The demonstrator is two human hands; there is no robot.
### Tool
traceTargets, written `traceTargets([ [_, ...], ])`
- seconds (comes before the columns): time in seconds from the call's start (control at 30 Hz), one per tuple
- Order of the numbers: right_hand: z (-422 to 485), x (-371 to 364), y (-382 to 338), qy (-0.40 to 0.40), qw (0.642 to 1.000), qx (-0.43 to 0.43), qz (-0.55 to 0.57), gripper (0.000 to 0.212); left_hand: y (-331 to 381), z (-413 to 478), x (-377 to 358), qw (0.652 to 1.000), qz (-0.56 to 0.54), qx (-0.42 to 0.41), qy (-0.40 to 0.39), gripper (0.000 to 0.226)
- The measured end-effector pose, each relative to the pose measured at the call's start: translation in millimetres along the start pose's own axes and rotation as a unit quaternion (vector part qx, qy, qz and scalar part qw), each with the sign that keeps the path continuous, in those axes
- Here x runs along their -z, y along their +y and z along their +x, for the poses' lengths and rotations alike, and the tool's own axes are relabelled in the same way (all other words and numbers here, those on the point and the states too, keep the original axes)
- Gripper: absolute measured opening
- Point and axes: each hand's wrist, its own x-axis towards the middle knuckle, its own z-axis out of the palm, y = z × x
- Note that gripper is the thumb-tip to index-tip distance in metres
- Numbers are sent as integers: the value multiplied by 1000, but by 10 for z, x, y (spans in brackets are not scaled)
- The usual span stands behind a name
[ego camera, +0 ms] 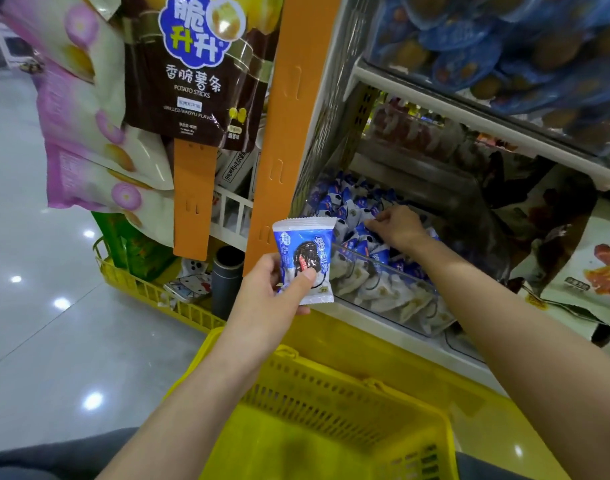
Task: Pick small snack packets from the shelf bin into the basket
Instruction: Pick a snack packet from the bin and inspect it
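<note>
My left hand (272,289) pinches a blue-and-white snack packet (305,258) upright, in front of the orange shelf post and above the far rim of the yellow basket (331,434). The basket sits low in front of me and looks bare inside. My right hand (395,226) reaches into the clear shelf bin (393,299), its fingers curled down among several blue-and-white packets (352,202). Whether those fingers hold a packet is hidden from me.
An orange post (279,133) stands left of the bin. Potato stick bags (192,71) and pink bags (81,133) hang on the left. A second yellow basket (147,289) holds goods on the floor. Blue packs (487,46) fill the shelf above; large bags (591,258) lie right.
</note>
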Motion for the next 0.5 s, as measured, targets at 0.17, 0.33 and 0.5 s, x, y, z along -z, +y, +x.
traceTargets([
  [0.17, 89, 19, -7, -9, 999, -45, -29, 33, 21, 10, 23, 1000, -3, -3, -3, 15],
  [0.33, -18, 127, -52, 89, 995, 16, 40, 20, 38, 3, 12, 1000, 9, -1, -5, 13],
  [0.5, -494, 422, -211, 224, 943, 157, 192, 8, 50, -28, -18, 1000, 5, 5, -6, 27],
])
